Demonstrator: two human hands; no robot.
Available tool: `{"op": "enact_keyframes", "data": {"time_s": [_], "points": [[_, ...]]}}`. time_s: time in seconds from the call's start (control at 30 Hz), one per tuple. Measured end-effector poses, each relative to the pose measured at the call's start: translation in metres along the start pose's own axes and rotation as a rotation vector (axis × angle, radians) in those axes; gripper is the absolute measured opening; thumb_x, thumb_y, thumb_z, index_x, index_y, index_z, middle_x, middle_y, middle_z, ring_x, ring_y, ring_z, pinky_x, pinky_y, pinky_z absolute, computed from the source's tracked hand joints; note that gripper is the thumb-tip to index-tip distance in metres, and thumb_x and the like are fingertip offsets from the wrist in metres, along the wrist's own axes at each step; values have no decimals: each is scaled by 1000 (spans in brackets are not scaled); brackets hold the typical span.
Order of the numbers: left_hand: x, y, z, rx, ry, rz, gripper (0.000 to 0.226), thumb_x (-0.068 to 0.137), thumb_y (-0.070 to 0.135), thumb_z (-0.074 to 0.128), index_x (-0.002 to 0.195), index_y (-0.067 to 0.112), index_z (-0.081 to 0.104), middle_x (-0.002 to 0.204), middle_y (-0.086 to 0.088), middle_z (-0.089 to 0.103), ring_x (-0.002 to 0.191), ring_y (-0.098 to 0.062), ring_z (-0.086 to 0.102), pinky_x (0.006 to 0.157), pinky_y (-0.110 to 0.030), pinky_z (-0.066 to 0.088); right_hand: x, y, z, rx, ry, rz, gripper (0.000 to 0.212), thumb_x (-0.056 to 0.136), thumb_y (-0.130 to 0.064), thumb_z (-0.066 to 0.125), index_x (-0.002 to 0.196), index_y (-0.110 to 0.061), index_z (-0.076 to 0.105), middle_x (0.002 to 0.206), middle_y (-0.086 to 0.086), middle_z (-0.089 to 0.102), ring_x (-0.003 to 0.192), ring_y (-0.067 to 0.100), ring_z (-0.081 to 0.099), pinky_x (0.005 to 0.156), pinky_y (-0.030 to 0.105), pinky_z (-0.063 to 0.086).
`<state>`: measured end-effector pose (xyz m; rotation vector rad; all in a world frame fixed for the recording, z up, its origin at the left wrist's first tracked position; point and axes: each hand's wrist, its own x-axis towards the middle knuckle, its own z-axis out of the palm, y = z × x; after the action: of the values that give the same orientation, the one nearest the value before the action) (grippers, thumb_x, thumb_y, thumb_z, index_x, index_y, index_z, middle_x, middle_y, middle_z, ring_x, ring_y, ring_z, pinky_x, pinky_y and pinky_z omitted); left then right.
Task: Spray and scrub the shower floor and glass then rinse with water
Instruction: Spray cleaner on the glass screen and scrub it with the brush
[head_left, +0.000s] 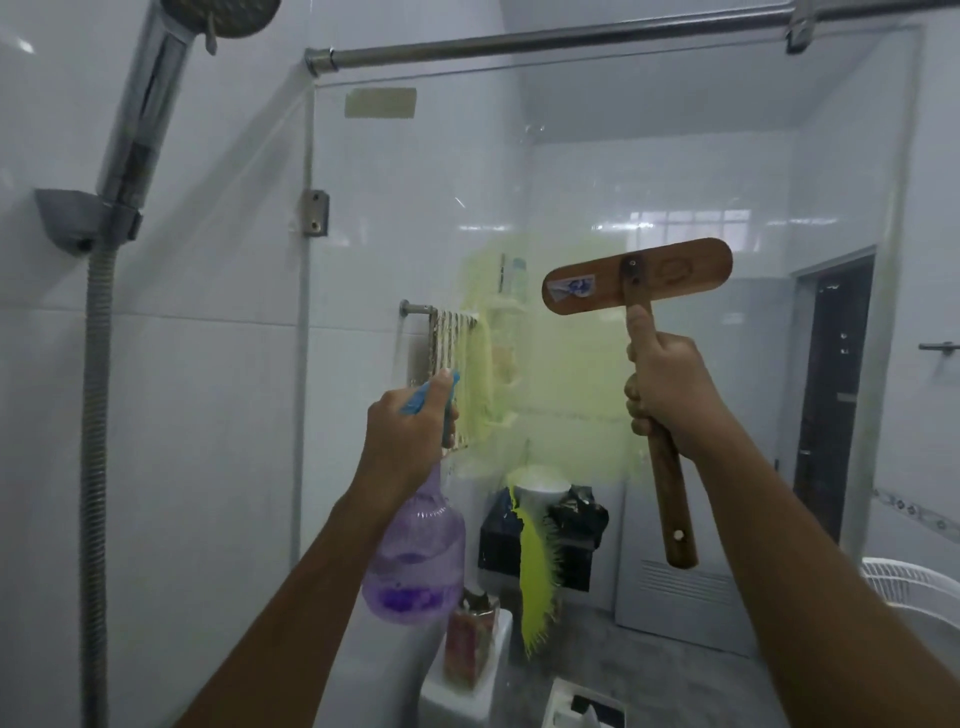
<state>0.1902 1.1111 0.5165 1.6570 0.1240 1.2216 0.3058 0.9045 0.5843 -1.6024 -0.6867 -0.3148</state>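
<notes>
No text can be read anywhere: the torn sticker (573, 287) and the oval mark (674, 270) on the wooden brush head (638, 276), and the pale label (381, 102) on the glass (675, 156), are all illegible.

Open gap between hands; glass panel (675, 171) ahead.

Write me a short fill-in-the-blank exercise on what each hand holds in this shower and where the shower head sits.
1. The left hand holds a spray bottle tinted ____.
2. The right hand grips the handle of a ____ brush, its back toward the camera.
3. The shower head sits in its wall holder on the ____ side of the view.
4. The haze on the glass by the brush is pale ____.

Missing words: purple; wooden; left; yellow-green
</notes>
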Motion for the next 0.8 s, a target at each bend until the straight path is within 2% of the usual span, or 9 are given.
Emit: {"op": "enact_keyframes", "data": {"time_s": [0.17,0.3,0.43,0.57,0.63,0.7,0.8], "points": [[7,-8,10,-60,-20,-40,49,101,38,56,71,1,65,64,-14,61,53,-20,56,49,-29,49,1,-2,4,-11,15,12,52,99,-62,34,76,-16,41,55,3,34,40,14,33,38,23,37],[9,-8,8,-1,33,66,51,104,37,50,73,0,68,64,-11,66,49,-8,59,49,-15,47,1,0,7,-28,13,10,53,100,-62,33,77,-15,43,55,3,35,40,14,35,37,22,38],[10,-7,14,-23,45,116,48,102,35,52,68,5,65,62,-12,64,45,-8,56,46,-18,49,0,0,12,-58,2,10,54,100,-62,31,77,-14,42,56,4,36,41,14,36,39,23,39],[14,-4,9,19,110,208,48,103,33,50,72,1,68,63,-14,66,45,-4,57,47,-13,47,0,0,11,-71,-2,14,53,101,-61,31,78,-15,44,57,4,37,42,14,37,40,22,41],[17,-2,6,46,88,192,51,104,35,48,76,-2,70,64,-13,67,47,-3,58,49,-12,47,0,-2,13,-71,-1,6,53,101,-61,31,77,-14,43,57,4,36,41,14,36,39,23,40],[17,1,9,31,54,136,53,104,36,50,75,-4,69,63,-14,66,46,-6,57,48,-16,49,3,-11,16,-73,-10,-3,52,101,-60,31,77,-15,42,56,2,34,40,14,35,38,23,39],[17,1,10,-7,88,88,55,103,37,52,76,-9,68,67,-24,65,46,-11,56,46,-22,49,14,-32,23,-79,-49,-9,51,100,-60,34,76,-15,43,55,0,33,39,14,35,38,23,39]]}}
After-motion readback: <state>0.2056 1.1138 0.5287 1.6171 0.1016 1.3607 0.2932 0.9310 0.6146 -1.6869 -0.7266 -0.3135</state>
